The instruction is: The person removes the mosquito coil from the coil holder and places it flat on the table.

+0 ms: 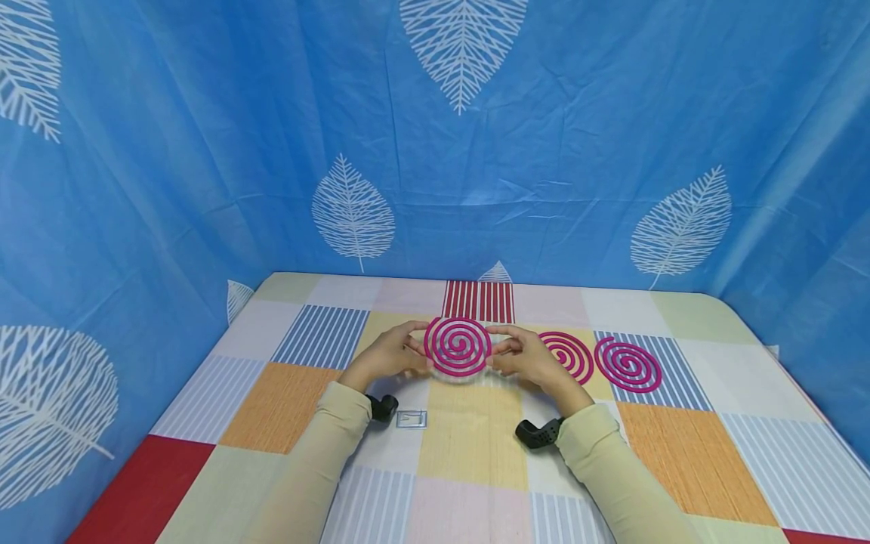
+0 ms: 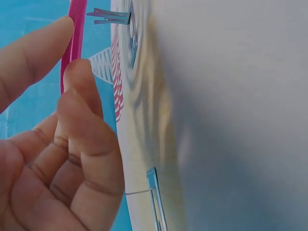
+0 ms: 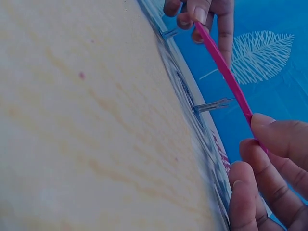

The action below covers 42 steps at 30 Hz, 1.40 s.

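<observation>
Both hands hold a pink spiral mosquito coil (image 1: 460, 344) by opposite edges, with its flat face toward the head camera. My left hand (image 1: 390, 352) pinches the left edge between thumb and finger. On the other edge, my right hand (image 1: 532, 358) has the same kind of pinch. Seen from the right wrist, the coil (image 3: 234, 89) is a thin tilted strip, raised off the tabletop. Below it stands a small metal coil stand (image 3: 211, 105) with an upright split prong. Another metal stand (image 1: 411, 418) lies nearer, beside the left wrist.
Two more pink coils lie to the right: one (image 1: 583, 355) partly behind the right hand, the other (image 1: 628, 364) farther right. A patchwork cloth (image 1: 469, 446) covers the table. Blue leaf-print curtains (image 1: 544, 151) enclose the back and sides.
</observation>
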Tool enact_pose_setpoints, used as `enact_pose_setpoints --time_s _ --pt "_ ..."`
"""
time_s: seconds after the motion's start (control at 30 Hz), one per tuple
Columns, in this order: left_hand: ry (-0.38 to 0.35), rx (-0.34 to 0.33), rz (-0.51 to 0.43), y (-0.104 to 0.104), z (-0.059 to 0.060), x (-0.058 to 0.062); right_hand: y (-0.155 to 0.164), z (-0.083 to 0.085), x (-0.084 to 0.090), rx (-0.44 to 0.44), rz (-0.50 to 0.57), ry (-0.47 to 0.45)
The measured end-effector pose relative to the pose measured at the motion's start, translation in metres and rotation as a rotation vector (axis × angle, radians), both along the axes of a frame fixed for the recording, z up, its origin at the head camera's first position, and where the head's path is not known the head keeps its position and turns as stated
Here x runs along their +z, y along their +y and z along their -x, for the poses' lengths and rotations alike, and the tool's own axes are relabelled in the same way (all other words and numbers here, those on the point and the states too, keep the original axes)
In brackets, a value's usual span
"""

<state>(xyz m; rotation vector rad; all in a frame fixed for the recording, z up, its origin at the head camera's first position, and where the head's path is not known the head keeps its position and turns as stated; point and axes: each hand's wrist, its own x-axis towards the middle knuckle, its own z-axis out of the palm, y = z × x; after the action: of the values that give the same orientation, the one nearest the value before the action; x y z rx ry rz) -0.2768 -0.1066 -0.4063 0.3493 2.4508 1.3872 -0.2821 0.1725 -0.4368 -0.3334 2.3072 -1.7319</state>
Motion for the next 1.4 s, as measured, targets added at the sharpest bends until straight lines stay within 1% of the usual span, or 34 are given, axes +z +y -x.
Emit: enact_pose_setpoints --time_s 0.17,0.27,0.43,0.53,0.63,0.77,0.9,1.07,1.17,1.4 --pt "0.033 -0.021 -0.017 -0.002 0.001 0.002 0.001 0.001 0.0 0.004 0.02 0.01" --pt "0.053 -0.038 -0.038 -0.004 0.002 0.002 0.002 0.001 0.0 0.009 0.054 0.002" --pt "0.077 -0.064 -0.092 -0.006 0.004 0.003 0.005 0.002 -0.001 0.029 0.161 0.003" --pt "0.075 -0.079 -0.135 -0.007 0.005 0.005 0.006 0.001 -0.001 0.036 0.222 0.009" --pt "0.068 -0.09 -0.179 -0.008 0.005 0.007 0.006 0.0 0.0 0.045 0.262 0.026" --pt "0.076 -0.1 -0.21 -0.009 0.003 0.012 0.005 -0.001 0.002 0.047 0.302 0.048" --pt "0.091 -0.106 -0.234 -0.01 0.001 0.017 0.004 -0.002 0.006 0.054 0.372 0.069" --pt "0.081 -0.1 -0.247 -0.009 -0.001 0.023 0.004 -0.003 0.012 0.08 0.449 0.11" --pt "0.077 -0.101 -0.26 -0.008 -0.003 0.028 0.005 -0.004 0.016 0.097 0.475 0.117" --pt "0.114 -0.136 -0.28 -0.007 -0.005 0.035 0.011 -0.004 0.026 0.17 0.505 0.126"
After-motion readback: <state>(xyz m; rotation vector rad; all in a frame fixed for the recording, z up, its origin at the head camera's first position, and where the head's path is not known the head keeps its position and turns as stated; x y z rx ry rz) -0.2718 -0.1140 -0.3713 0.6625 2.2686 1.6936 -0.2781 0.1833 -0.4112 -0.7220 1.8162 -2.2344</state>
